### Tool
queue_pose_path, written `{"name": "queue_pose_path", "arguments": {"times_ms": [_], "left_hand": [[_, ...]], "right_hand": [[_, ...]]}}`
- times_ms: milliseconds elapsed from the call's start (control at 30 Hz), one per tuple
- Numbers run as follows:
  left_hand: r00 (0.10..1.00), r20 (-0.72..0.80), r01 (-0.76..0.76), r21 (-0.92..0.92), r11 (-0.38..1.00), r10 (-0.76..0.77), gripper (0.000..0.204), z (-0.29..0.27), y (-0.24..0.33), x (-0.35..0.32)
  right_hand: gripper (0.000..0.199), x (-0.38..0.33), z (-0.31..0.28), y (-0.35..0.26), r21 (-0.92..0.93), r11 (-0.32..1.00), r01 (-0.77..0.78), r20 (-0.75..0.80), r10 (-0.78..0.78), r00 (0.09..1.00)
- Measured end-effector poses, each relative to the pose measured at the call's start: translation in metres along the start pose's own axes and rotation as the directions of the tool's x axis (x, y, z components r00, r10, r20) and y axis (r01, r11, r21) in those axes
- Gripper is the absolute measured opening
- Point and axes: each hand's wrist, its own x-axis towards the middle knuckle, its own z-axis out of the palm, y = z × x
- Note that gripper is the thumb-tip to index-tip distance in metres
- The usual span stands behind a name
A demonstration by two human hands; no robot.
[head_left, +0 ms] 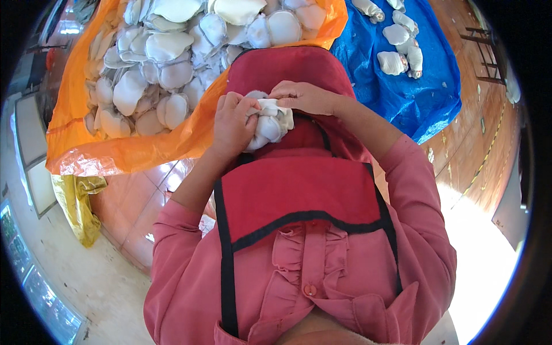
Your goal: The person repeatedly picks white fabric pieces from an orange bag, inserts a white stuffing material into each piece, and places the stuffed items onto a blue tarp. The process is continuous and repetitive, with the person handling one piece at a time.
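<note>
Over my lap, both hands are closed on a small bunch of white padded cups (pixel 269 127), shaped like bra pads and pressed together. My left hand (pixel 234 122) grips the bunch from its left side, thumb over the top. At its upper right edge, the fingers of my right hand (pixel 303 96) pinch the white material; the fingertips are partly hidden. Under the bunch spreads my red apron (pixel 299 172) with black edging. A large heap of loose white cups (pixel 167 69) lies on an orange plastic sheet (pixel 190 138) ahead to the left.
Ahead to the right, several rolled white bundles (pixel 397 62) lie on a blue plastic sheet (pixel 368 92). A crumpled yellow sack (pixel 80 207) is on the floor at left. At the far right stands a dark rack (pixel 486 54) on the reddish tiled floor (pixel 471 138).
</note>
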Motion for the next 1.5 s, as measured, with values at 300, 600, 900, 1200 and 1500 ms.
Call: {"name": "queue_pose_path", "arguments": {"times_ms": [300,600,900,1200,1500], "left_hand": [[0.986,-0.157,-0.062,-0.078,0.995,0.049,0.028,0.011,-0.017,-0.02],[0.97,-0.236,0.048,-0.072,0.996,-0.063,0.033,0.017,-0.018,-0.025],[0.974,-0.006,0.219,-0.265,0.939,-0.229,0.023,-0.013,-0.009,-0.028],[0.823,0.441,0.553,-0.48,0.681,-0.358,0.024,-0.043,-0.029,-0.013],[0.889,0.217,0.451,-0.263,0.853,-0.403,0.025,-0.019,-0.025,-0.014]], "right_hand": [[0.031,0.019,0.012,-0.017,-0.022,1.0,-0.022,-0.014,0.021,1.0],[0.026,0.035,0.029,-0.017,-0.123,0.992,0.01,-0.142,-0.027,0.989],[0.021,0.035,0.048,-0.01,-0.279,0.96,0.02,-0.316,-0.112,0.942],[0.02,0.043,0.067,-0.01,-0.305,0.951,0.055,-0.454,-0.196,0.869],[0.018,0.046,0.079,-0.007,-0.264,0.96,0.094,-0.597,-0.239,0.766]]}}
